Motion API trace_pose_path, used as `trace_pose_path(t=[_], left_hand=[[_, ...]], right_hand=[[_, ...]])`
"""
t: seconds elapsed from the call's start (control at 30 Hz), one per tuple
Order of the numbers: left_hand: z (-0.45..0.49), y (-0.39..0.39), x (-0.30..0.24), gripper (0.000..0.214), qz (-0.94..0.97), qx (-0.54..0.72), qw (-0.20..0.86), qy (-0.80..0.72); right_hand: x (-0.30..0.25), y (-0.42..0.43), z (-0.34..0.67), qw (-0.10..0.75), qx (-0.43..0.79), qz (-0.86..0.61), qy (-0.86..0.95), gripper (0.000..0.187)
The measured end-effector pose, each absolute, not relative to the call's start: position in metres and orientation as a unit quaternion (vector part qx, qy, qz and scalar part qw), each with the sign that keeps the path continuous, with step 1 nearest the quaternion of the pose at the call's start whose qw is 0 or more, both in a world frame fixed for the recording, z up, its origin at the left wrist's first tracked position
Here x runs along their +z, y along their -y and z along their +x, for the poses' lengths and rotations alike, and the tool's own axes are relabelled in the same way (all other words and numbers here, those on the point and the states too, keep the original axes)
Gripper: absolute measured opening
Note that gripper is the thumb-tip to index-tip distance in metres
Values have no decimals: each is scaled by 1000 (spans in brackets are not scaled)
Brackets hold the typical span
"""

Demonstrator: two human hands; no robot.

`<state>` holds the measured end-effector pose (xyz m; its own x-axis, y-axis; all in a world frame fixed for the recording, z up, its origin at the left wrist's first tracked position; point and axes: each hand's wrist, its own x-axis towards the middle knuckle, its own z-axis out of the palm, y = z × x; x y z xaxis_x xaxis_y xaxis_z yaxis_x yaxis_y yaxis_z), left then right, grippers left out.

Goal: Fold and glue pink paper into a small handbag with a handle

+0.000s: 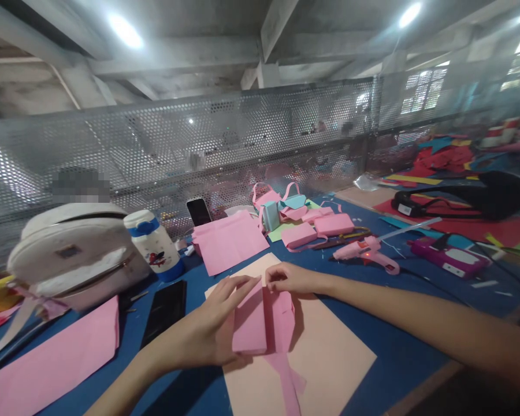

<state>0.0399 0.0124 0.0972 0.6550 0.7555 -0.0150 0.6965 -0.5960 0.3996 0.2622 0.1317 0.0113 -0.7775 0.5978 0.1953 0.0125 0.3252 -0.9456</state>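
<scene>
Wrapped around the left side of a small pink paper box is my left hand, its fingertips over the upper edge. My right hand has its fingers curled at the far end of the box's pink side flap; the fingertips are partly hidden, so I cannot make out exactly what they pinch. A narrow pink paper strip runs from the near end toward me. Beneath all this lies a peach paper sheet.
A pink glue gun and finished-looking pink paper bags lie beyond my hands. Leftward are a dark phone, a bottle, a white backpack and pink sheets. A purple device sits right.
</scene>
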Motion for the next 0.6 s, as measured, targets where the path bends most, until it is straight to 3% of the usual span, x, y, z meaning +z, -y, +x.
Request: trace_pose_path(t=[0.37,0.6], left_hand=[[40,-13,96,105,888,72,191,-412],[35,-15,94,104,888,77,190,-411]], right_hand=[[12,-128,261,281,541,-204,766,8],[14,-130,261,283,551,-219,754,16]])
